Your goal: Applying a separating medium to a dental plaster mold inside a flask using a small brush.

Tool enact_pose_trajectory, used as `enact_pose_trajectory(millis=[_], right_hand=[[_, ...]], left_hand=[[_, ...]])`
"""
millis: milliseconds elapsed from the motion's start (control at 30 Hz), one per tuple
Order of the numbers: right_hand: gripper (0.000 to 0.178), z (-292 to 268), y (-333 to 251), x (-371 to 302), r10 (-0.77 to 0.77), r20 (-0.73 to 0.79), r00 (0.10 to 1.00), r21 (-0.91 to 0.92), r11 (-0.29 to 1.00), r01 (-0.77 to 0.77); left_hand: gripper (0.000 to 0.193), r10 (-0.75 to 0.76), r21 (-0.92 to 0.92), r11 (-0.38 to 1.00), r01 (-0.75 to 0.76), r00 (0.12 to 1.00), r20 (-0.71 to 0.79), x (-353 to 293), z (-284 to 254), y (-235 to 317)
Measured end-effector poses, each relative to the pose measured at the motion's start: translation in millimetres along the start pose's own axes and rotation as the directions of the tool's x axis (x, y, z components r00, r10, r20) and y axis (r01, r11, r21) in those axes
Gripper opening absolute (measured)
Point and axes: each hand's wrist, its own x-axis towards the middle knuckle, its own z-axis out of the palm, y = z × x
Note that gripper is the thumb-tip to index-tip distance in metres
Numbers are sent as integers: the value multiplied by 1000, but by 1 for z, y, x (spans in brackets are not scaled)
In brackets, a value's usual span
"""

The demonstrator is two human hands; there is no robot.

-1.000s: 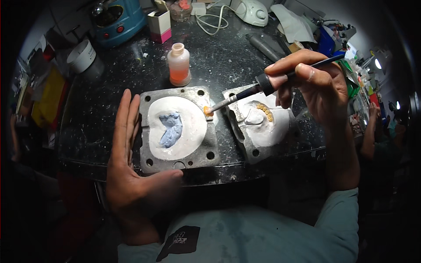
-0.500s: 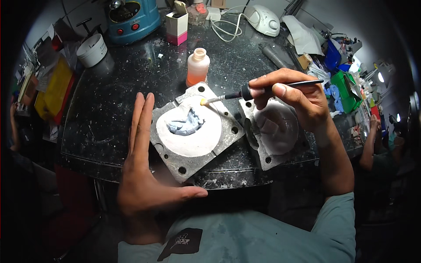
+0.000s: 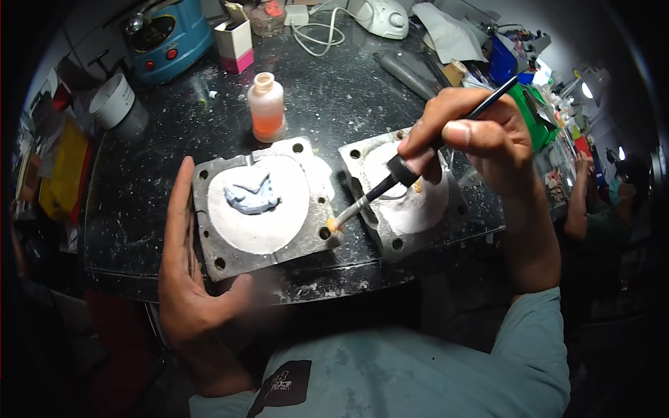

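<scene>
A brush (image 3: 378,187) with a black handle and pale bristles is pinched in my right hand (image 3: 488,132). Its tip is at the right corner of a square grey metal mould half (image 3: 279,262), by a corner hole. White plaster (image 3: 247,235) fills that half, with a blue-grey curved piece (image 3: 255,199) set in it. My left hand (image 3: 191,279) lies along the mould's left side, fingers stretched and thumb apart near the front edge. To the right, a second metal mould half (image 3: 422,242), also plaster-filled, sits partly behind the brush and my right hand.
Behind the moulds stands an uncapped bottle (image 3: 267,115) of orange liquid. Farther back are a blue machine (image 3: 171,38), a white-and-pink box (image 3: 235,47), a white tub (image 3: 111,99) and a corded white device (image 3: 382,17). A co-worker (image 3: 596,202) sits at far right.
The brush tip has moved from the plaster's far side to the mould's right corner. The left mould half has turned, with my left hand alongside. The whole view has shifted.
</scene>
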Motion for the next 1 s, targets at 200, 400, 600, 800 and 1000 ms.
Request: enact_pose_trajectory(millis=[200, 400, 600, 800, 1000], right_hand=[[34, -17, -21, -33, 61, -113, 992, -290, 953, -92], [32, -23, -36, -54, 77, -179, 981, -394, 908, -143], [26, -6, -25, -54, 15, -121, 993, -343, 938, -56], [26, -2, -41, -57, 53, -187, 981, -369, 921, -121], [27, -7, -45, -66, 24, -217, 976, -399, 910, -112]], left_hand=[[108, 14, 34, 999, -15, 999, 31, 2, 1, -4], [110, 12, 51, 999, -13, 1000, 16, 1, 4, -4], [112, 18, 109, 994, -23, 999, 48, 2, 0, -7], [112, 0, 68, 998, -2, 999, 33, 2, 2, -7], [112, 6, 91, 996, -11, 999, 48, 2, 0, -7]])
